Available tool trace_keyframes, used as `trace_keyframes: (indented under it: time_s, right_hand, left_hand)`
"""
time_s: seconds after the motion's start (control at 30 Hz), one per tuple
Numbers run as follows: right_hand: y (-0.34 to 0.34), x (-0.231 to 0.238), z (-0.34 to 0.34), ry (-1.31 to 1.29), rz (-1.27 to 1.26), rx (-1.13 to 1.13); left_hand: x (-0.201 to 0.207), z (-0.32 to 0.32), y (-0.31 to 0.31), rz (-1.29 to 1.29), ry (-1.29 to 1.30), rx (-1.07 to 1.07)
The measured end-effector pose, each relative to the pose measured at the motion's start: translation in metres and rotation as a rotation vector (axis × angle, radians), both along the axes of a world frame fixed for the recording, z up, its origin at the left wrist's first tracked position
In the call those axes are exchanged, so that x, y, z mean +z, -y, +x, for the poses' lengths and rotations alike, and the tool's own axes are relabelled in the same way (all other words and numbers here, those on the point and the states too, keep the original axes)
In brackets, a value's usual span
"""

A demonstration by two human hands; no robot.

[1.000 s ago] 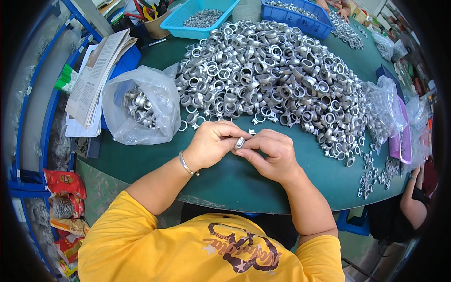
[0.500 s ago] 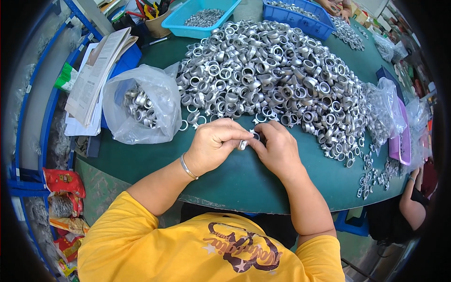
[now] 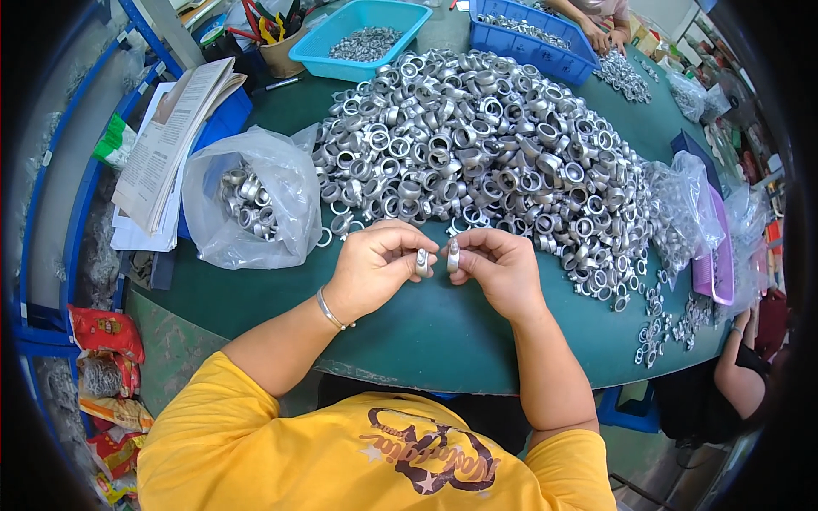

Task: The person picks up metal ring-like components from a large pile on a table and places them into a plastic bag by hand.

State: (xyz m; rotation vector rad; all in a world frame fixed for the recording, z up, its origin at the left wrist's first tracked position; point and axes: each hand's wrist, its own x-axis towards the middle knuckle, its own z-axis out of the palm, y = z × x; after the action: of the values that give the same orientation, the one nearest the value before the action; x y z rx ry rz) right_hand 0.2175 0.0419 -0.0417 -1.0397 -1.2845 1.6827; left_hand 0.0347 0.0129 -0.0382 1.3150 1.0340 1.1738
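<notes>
My left hand point(image 3: 375, 266) pinches a small silver metal ring point(image 3: 422, 262) between thumb and fingers, seen edge-on. Close beside it, my right hand point(image 3: 501, 268) grips a second metal ring point(image 3: 453, 255), also turned edge-on. A narrow gap separates the two rings, which are held above the green tabletop point(image 3: 417, 328). Just beyond my fingers rises a big heap of similar rings point(image 3: 477, 145), many with small lugs on the outside. To the left of my hands, a clear plastic bag point(image 3: 204, 213) stands with its mouth spread and more rings inside.
A turquoise basket point(image 3: 319, 61) and a blue crate point(image 3: 528, 53) of small metal parts stand behind the heap. Papers point(image 3: 170, 145) lie at the left. Small loose parts point(image 3: 656, 336), plastic bags and a purple basket point(image 3: 717, 277) are at the right. Other people's hands point(image 3: 603, 36) work at the far side.
My right hand has turned its ring edge-on and brought it level with the left one. The two hands have moved slightly apart. The view has shifted a little.
</notes>
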Motion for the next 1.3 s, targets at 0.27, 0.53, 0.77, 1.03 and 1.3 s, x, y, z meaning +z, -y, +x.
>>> trace_keyframes:
  time_s: [0.27, 0.53, 0.77, 1.03, 1.3]
  right_hand:
    - [0.004, 0.001, -0.004, -0.123, -0.027, 0.058]
    - [0.004, -0.005, -0.005, -0.059, 0.326, 0.019]
    - [0.005, -0.005, -0.007, 0.006, 0.456, -0.013]
    - [0.004, -0.008, -0.006, -0.062, 0.373, 0.044]
    - [0.003, -0.005, -0.005, -0.08, 0.085, 0.095]
  left_hand:
    - [-0.002, 0.0, 0.004, -0.054, 0.005, -0.086]
    - [0.0, 0.003, 0.004, -0.202, 0.133, -0.103]
    - [-0.003, 0.002, 0.004, -0.132, 0.212, -0.113]
    - [-0.006, 0.002, 0.004, -0.008, 0.012, -0.018]
    - [-0.006, 0.001, 0.003, 0.113, -0.098, 0.041]
